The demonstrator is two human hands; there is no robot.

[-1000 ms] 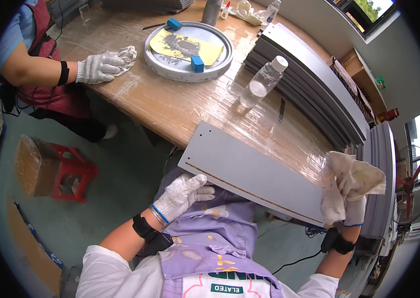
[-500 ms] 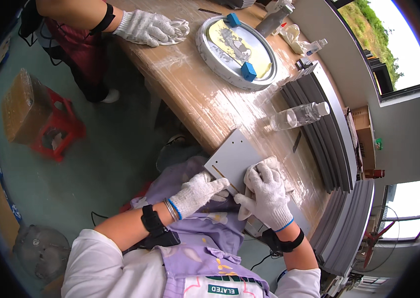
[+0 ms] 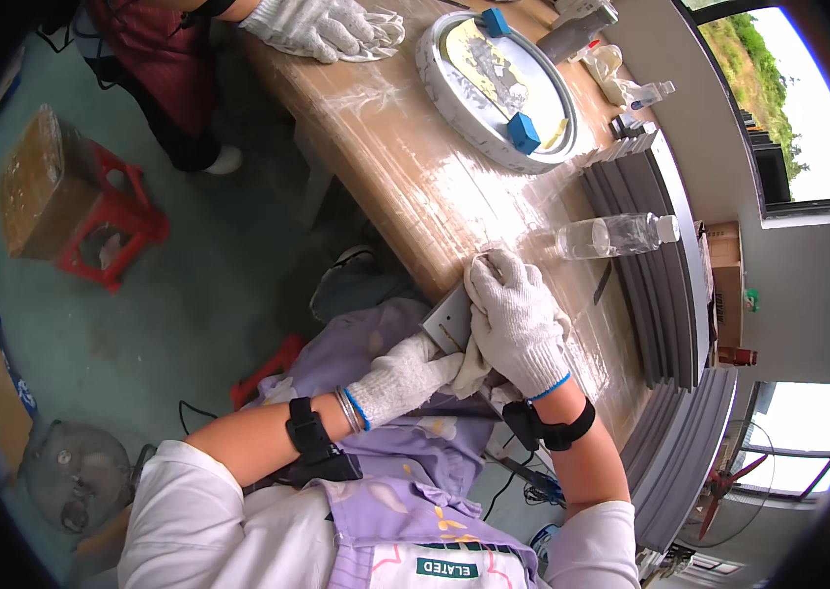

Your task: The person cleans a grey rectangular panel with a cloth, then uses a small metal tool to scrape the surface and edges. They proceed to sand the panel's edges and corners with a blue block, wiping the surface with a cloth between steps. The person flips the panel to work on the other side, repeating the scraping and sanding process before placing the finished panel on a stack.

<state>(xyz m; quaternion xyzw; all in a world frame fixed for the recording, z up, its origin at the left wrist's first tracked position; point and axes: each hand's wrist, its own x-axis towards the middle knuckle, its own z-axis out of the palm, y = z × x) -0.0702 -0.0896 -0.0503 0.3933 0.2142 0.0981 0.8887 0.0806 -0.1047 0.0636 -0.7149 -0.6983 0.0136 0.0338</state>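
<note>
The right hand (image 3: 518, 316) clenches a cloth (image 3: 474, 370) over the grey panel (image 3: 445, 323), its long axis slanting rightward beneath; the half-curled left hand (image 3: 403, 381) touches its near edge, grip unclear.

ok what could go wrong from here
The panel juts past the edge of the table, so it might tip or slip if the left hand at its near side gave way. The bottle stands close to the right hand, so a wide sweep with the cloth could knock it over.
</note>
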